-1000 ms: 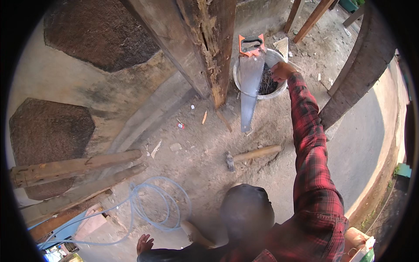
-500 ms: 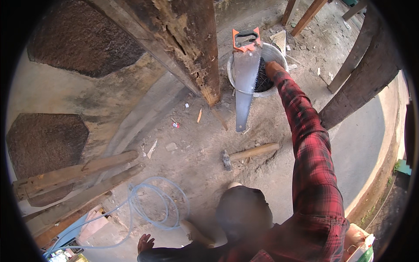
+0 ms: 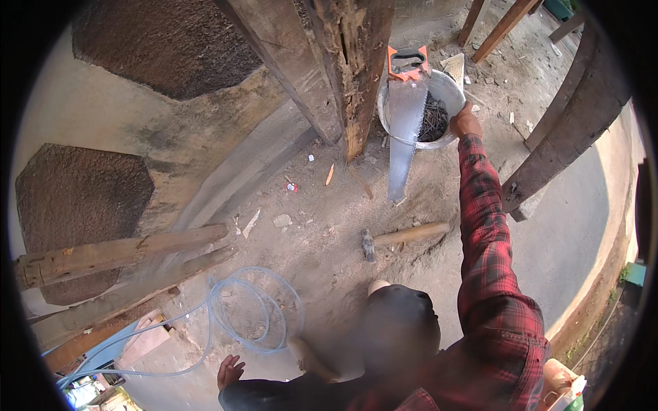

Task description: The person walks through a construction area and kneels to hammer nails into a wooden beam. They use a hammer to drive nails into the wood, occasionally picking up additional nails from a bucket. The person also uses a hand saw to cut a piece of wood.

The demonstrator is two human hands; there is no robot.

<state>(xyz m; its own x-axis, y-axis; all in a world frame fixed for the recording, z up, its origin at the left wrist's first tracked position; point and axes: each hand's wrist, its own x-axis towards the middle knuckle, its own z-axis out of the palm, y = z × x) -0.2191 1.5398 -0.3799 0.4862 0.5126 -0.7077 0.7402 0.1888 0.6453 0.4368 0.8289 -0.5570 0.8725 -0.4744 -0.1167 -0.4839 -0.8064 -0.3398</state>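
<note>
The pale bucket (image 3: 445, 92) of thin, nail-like pieces (image 3: 433, 123) stood at the far side, just left of the nearer right hand (image 3: 467, 123), whose curled fingers met its right rim; what they grasped, I could not tell. The saw (image 3: 407, 116) lay across it, long axis near to far. The left hand (image 3: 229, 371), loosely spread, was near left, well apart.

No legible lettering, apparently.
</note>
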